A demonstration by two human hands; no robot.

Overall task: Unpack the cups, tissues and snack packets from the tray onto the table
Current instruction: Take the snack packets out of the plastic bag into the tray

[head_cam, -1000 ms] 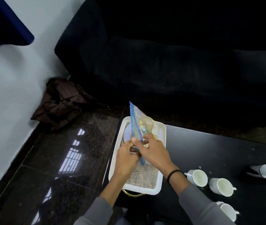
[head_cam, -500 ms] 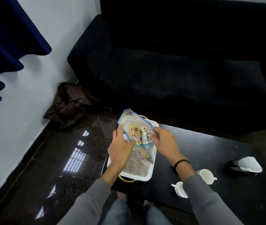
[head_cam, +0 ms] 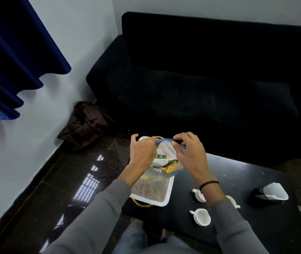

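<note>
Both the left hand [head_cam: 142, 153] and the right hand [head_cam: 190, 154] pinch the blue rim of a clear bag [head_cam: 164, 158] of snack packets [head_cam: 166, 165], held between them above the white tray [head_cam: 164, 199] on the desk [head_cam: 237, 175]. Packet print is unreadable. Cups [head_cam: 202, 216] stand below the right wrist.

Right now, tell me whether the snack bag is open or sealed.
Open: left hand and right hand pull the snack bag mouth apart.

No legible text.
Snack packets [head_cam: 165, 162] in the bag between both hands show green and yellow print, too blurred to read.
</note>
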